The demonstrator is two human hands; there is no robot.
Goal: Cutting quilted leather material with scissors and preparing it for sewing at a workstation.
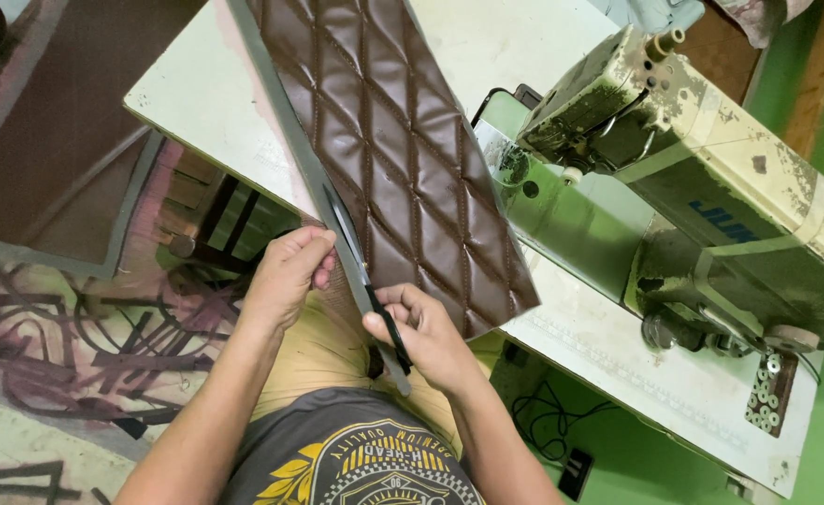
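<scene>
Head view, looking down past a grey printed shirt and tan shorts: the right hand (426, 332) is closed through the handles of a pair of black scissors (365, 281), blades parted and pointing away along the edge of a brown quilted leatherette panel (398, 150). The left hand (290, 271) pinches the grey border strip (286, 122) just beside the blades, fingers curled shut on it. By my judgement the cut has run only through the near stretch of the border; the long run toward the far end is uncut. The panel lies slanted over the pale, worn counter (197, 93), its near end overhanging the lap. Right of it stands an old, chipped industrial sewing machine (702, 178). Beyond are green walls and a patterned floor mat (66, 327).
</scene>
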